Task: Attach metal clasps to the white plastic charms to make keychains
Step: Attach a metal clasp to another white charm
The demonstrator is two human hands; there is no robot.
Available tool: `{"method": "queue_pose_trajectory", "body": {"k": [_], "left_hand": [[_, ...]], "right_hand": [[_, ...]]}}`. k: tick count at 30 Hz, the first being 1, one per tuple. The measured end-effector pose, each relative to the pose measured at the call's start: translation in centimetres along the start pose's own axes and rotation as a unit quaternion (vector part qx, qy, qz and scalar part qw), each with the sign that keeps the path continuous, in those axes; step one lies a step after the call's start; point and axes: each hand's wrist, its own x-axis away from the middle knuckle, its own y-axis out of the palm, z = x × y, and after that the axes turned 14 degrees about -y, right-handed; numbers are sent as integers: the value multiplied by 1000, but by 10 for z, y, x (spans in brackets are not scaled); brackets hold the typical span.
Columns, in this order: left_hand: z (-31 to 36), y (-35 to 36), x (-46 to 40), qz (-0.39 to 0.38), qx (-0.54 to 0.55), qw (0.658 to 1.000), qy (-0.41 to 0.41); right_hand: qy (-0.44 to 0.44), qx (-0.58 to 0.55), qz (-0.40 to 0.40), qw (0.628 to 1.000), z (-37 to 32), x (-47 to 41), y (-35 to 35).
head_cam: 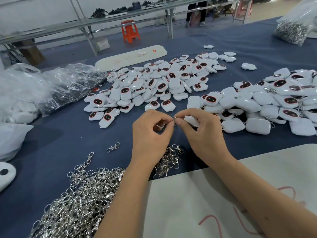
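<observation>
**Two hands join a clasp to a white charm**

Both hands are up over the blue worktop (197, 40), just in front of the big charm pile (159, 83). The right hand (202, 133) has its fingers curled round one white charm (191, 121). The left hand (151, 134) pinches a small metal clasp (174, 119) with thumb and first finger. The clasp sits right at the edge of the charm, where the two hands meet. The fingertips of both hands touch there. The grip of each hand is closed on its own thing.

The big charm pile lies in the middle of the worktop. Many charms in it show a dark face with a red ring. To the right of that pile is a second pile (274, 103), and some charms in it have clasps on. In front of the big pile, down by the left arm, is a big heap of loose clasps (77, 200). A smaller bunch of clasps (169, 160) lies between the two wrists. One single clasp (113, 147) lies alone, near the left hand.

Left of the big pile are crinkly clear bags (56, 86). Behind the pile lies a long white board (132, 55). Farther back stands an orange stool (130, 31). A pale sheet (197, 203) with red marks lies under the right arm
</observation>
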Motion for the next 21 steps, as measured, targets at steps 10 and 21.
{"method": "queue_pose_trajectory", "body": {"k": [10,21], "left_hand": [[9,1,3,-52,108,989,-86],[2,-5,-1,-117,152,967,-169]], "right_hand": [[171,-233,-39,957,10,-6,-5],[29,-63,-53,996,5,-1,-2]]}}
